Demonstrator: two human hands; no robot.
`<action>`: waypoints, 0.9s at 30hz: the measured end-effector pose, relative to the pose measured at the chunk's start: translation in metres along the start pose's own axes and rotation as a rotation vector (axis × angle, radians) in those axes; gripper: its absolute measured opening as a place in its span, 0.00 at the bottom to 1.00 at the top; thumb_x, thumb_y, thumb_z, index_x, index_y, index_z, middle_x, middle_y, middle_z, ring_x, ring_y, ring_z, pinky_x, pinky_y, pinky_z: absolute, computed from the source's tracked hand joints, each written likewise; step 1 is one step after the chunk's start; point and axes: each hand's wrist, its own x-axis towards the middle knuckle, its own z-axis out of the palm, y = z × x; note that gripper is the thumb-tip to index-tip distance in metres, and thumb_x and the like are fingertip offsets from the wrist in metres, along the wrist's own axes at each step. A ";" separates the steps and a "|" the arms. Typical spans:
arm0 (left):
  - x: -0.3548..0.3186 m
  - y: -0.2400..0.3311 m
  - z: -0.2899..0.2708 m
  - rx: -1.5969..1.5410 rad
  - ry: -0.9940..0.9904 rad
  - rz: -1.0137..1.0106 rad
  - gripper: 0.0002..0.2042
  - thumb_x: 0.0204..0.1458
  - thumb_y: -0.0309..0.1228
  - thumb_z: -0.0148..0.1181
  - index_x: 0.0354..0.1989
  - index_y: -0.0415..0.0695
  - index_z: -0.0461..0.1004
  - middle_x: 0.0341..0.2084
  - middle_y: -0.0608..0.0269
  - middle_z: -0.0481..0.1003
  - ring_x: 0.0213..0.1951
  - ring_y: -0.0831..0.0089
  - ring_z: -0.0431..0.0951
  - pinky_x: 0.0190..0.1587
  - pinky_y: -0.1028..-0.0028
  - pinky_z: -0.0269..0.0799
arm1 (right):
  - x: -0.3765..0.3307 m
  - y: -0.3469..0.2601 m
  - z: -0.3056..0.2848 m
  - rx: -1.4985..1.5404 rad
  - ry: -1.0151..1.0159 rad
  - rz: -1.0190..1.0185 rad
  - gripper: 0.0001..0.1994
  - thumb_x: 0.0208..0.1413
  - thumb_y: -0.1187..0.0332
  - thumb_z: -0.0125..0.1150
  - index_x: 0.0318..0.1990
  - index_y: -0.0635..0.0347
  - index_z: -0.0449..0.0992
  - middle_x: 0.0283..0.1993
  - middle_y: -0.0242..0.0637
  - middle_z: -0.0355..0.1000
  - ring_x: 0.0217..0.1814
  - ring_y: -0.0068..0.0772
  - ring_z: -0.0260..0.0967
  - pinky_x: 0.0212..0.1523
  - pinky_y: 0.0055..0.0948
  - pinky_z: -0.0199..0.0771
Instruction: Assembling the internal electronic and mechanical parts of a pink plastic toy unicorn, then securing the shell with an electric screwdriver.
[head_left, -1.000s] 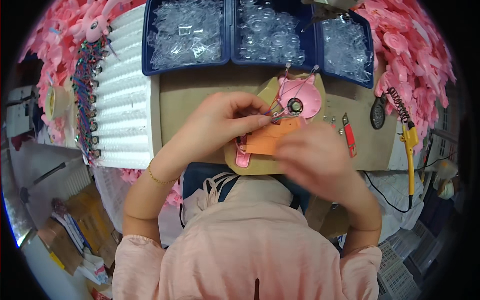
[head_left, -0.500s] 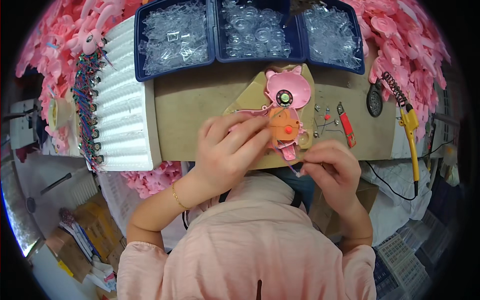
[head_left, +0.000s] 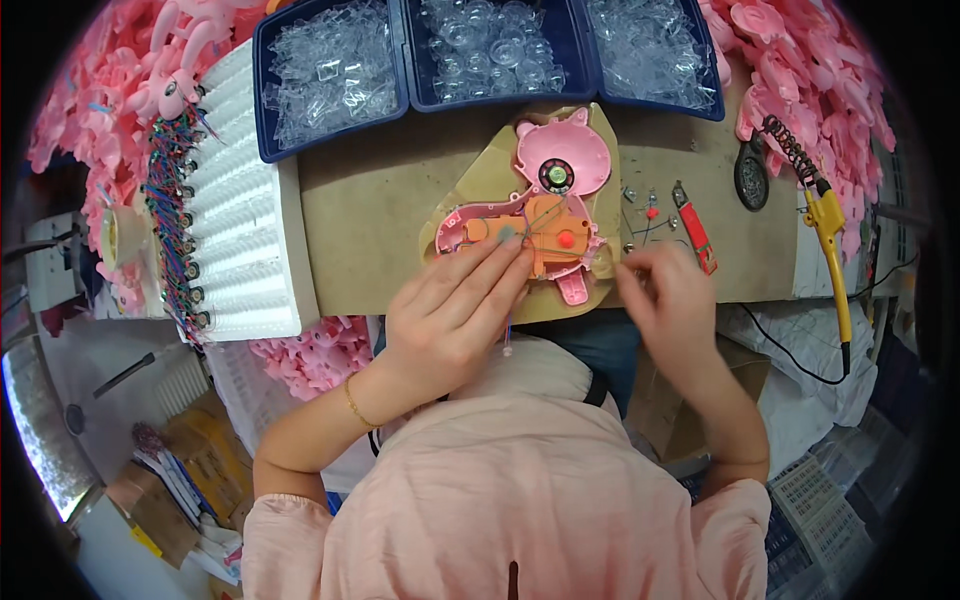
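Note:
A pink plastic animal-shaped shell half (head_left: pixel 585 155) lies hollow side up in a tan shaped holder (head_left: pixel 490 180) on the bench. A round black speaker (head_left: pixel 557 177) sits in its head. In the body is an orange plastic mechanism housing (head_left: pixel 552 243) with a red knob and thin wires across it. My left hand (head_left: pixel 455 305) rests its outstretched fingers on the housing; its thumb is hidden. Below it a thin wire hangs over the bench edge, ending in a small pale connector (head_left: pixel 507 351). My right hand (head_left: pixel 672 300), loosely bent with nothing visible in it, hovers beside the holder's right edge.
Red-handled cutters (head_left: pixel 697 235) and small wired parts (head_left: pixel 652 213) lie right of the holder. Blue bins (head_left: pixel 408 100) of clear plastic pieces stand behind. A yellow soldering iron (head_left: pixel 826 225) is at right, a white ribbed tray (head_left: pixel 240 200) with wired speakers at left. Pink parts (head_left: pixel 800 90) are heaped around.
My right hand has let go of the wire end and moved slightly right and up. The wire now hangs further left. My left fingers have come down flat on the orange housing.

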 end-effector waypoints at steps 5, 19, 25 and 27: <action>0.011 0.005 -0.007 0.065 -0.089 -0.003 0.15 0.38 0.29 0.64 0.39 0.48 0.77 0.39 0.70 0.75 0.39 0.74 0.72 0.42 0.75 0.62 | -0.037 -0.005 0.029 -0.160 0.132 -0.274 0.08 0.42 0.75 0.64 0.31 0.61 0.73 0.28 0.38 0.69 0.27 0.36 0.66 0.26 0.29 0.63; 0.019 0.010 -0.013 0.294 -0.245 0.283 0.15 0.38 0.29 0.57 0.37 0.44 0.76 0.41 0.68 0.71 0.42 0.76 0.68 0.42 0.76 0.61 | 0.030 -0.006 -0.001 0.108 -0.012 -0.186 0.07 0.47 0.79 0.58 0.36 0.64 0.75 0.32 0.39 0.72 0.32 0.33 0.70 0.34 0.26 0.69; 0.018 0.009 -0.013 0.269 -0.295 0.313 0.16 0.37 0.29 0.56 0.37 0.41 0.76 0.41 0.66 0.70 0.41 0.75 0.68 0.41 0.76 0.63 | 0.034 -0.011 -0.006 0.305 -0.044 0.117 0.07 0.50 0.78 0.57 0.37 0.65 0.76 0.30 0.40 0.74 0.33 0.29 0.72 0.34 0.23 0.70; 0.018 0.007 -0.013 0.251 -0.299 0.300 0.16 0.36 0.29 0.56 0.37 0.41 0.76 0.41 0.66 0.70 0.41 0.75 0.68 0.41 0.76 0.63 | 0.032 -0.009 0.001 0.333 -0.011 0.172 0.07 0.50 0.77 0.57 0.37 0.65 0.76 0.30 0.40 0.73 0.33 0.29 0.71 0.34 0.24 0.70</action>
